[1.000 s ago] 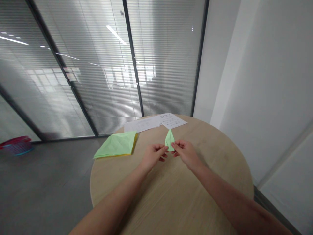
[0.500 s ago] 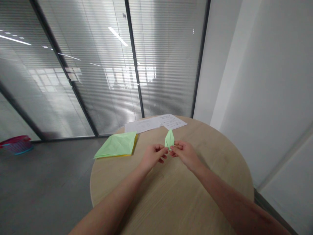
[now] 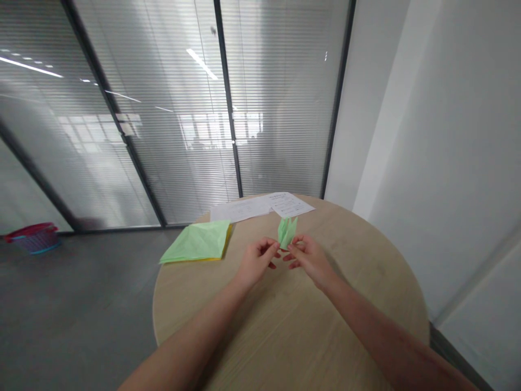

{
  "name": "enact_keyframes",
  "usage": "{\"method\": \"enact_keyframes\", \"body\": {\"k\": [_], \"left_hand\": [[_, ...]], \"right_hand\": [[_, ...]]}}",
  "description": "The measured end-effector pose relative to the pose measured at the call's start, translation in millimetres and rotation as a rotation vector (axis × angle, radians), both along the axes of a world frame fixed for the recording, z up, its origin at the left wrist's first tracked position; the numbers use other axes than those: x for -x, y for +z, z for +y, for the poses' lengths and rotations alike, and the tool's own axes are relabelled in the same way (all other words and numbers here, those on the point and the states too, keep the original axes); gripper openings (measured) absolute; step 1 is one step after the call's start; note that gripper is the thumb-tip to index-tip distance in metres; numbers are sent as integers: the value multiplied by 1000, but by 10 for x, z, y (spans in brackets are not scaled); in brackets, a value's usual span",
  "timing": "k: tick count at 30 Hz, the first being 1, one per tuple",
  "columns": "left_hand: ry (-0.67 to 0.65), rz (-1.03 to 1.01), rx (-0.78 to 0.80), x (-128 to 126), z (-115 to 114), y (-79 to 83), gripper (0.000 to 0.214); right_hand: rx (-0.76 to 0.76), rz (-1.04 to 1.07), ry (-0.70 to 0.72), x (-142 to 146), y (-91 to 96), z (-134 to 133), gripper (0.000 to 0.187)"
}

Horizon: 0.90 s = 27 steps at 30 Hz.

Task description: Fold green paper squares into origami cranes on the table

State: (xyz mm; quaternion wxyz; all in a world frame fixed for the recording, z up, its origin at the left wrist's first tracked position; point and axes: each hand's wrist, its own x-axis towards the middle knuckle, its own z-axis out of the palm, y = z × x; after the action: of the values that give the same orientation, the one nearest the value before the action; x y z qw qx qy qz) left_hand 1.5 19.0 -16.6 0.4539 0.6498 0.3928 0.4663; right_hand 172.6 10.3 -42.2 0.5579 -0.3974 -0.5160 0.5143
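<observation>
Folded green paper [image 3: 287, 235] splayed into separate points; single-peaked earlier.

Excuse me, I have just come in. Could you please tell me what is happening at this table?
A person's left hand and right hand together hold a small folded paper, green, by its lower part, over the round table. Its upper end is spread into separate points. To the left lie green sheets with yellow paper beneath, and at the far side are white papers. A basket stands on the floor at far left.
</observation>
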Motion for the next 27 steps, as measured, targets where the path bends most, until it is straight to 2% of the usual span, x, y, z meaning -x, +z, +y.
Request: {"method": "enact_keyframes", "body": {"k": [6, 12, 18, 23, 27], "left_hand": [[-67, -57, 42, 12, -1, 4, 34], [-117, -26, 33, 14, 0, 1, 27], [-7, 191, -191, 2, -1, -42, 13], [44, 186, -394, 34, -12, -22, 11], [66, 291, -574, 77, -15, -17, 11]], "right_hand": [[-34, -113, 85, 14, 24, -29, 35], [-67, -139, 115, 4, 32, -59, 39], [-90, -173, 70, 13, -26, -16, 44], [-158, -135, 110, 2, -60, 38, 45], [-179, -143, 116, -36, -71, 64, 40]]}}
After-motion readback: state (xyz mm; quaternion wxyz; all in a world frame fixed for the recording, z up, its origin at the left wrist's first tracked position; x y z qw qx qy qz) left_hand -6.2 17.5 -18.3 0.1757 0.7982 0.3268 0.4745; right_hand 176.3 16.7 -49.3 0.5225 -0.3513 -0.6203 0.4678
